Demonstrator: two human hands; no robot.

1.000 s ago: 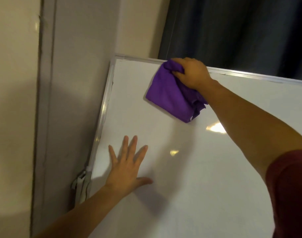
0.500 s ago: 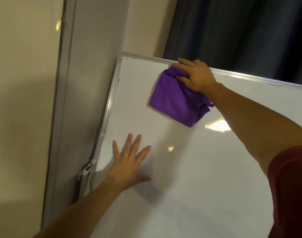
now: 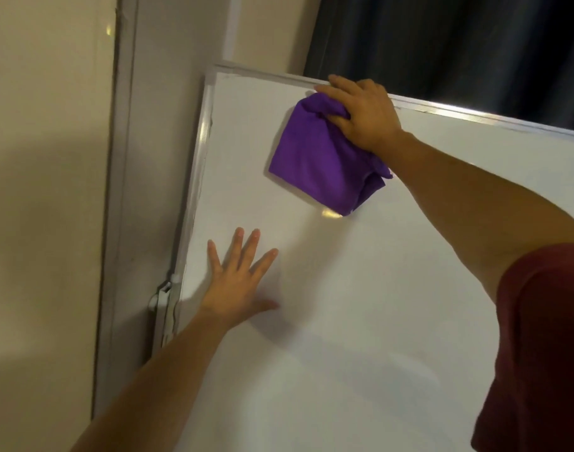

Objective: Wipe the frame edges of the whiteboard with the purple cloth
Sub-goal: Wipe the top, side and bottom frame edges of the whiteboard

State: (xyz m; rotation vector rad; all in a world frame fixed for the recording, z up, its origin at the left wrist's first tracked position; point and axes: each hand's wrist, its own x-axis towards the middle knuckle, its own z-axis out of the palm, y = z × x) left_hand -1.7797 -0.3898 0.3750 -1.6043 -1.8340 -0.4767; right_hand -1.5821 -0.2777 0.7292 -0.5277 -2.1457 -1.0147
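Note:
A whiteboard (image 3: 360, 305) with a thin metal frame (image 3: 199, 164) fills most of the view, tilted. My right hand (image 3: 365, 115) grips the top of a bunched purple cloth (image 3: 321, 161) and presses it against the board at the top frame edge, fingers over the rail. The cloth hangs down onto the white surface. Lower left, my left hand (image 3: 236, 278) lies flat on the board with fingers spread, holding nothing.
A cream wall and a pale door jamb (image 3: 122, 190) stand left of the board. A dark curtain (image 3: 458, 50) hangs behind the top edge. A white bracket (image 3: 165, 296) sits on the left frame rail.
My right hand with the cloth has slid a little to the right along the top frame edge, fingers now over the rail. My left hand stays flat on the board.

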